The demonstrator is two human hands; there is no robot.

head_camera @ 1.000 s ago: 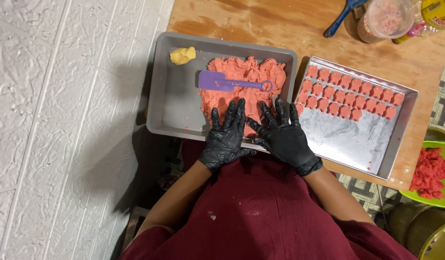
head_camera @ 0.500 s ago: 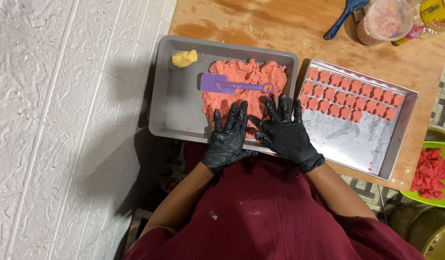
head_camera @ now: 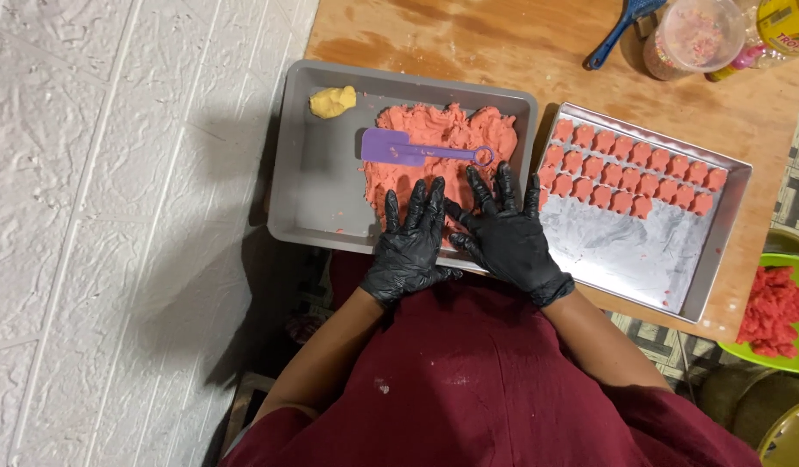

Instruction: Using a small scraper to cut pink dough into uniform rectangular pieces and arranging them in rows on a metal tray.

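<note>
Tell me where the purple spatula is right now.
In the head view the purple spatula lies flat on the pink dough in the grey tray, beyond both gloved hands, with the yellow lump to its upper left.

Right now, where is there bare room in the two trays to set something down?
In the grey tray, the floor between the yellow lump and the near wall, left of the pink dough, is bare. The foil-lined tray is free below its pink pieces. Crowded: where left hand, right hand and purple spatula lie on the dough.
</note>
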